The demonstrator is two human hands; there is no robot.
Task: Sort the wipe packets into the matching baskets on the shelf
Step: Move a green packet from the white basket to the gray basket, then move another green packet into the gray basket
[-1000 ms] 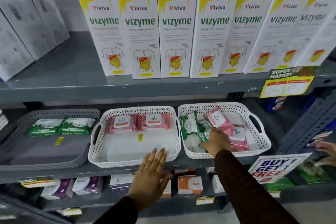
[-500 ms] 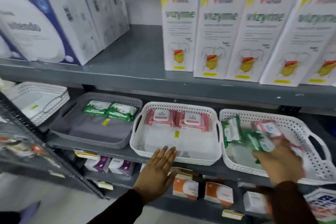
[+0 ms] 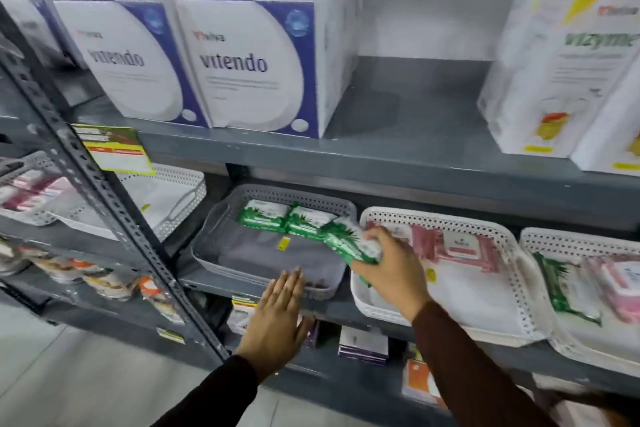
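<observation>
Green wipe packet [image 3: 346, 242]: clamped in the curled fingers [image 3: 375, 240] of the right hand [image 3: 389, 265], tilted, held over the right rim of the grey basket [image 3: 221, 218]. Beyond the fingertips, two matching green packets [image 3: 287, 217] at the back wall, hence this destination. Left hand [image 3: 277, 315]: fingers flat, spread, gripping nothing, resting against the basket's front rim, probably steadying it. Just right of the knuckles, white basket [image 3: 367, 298] with pink packets [image 3: 464, 246].

Three baskets stand side by side on the shelf [image 3: 346, 308]: left basket [image 3: 221, 239]; middle basket [image 3: 446, 315]; right basket [image 3: 540, 243]; boxes [image 3: 242, 59] on the shelf above.
</observation>
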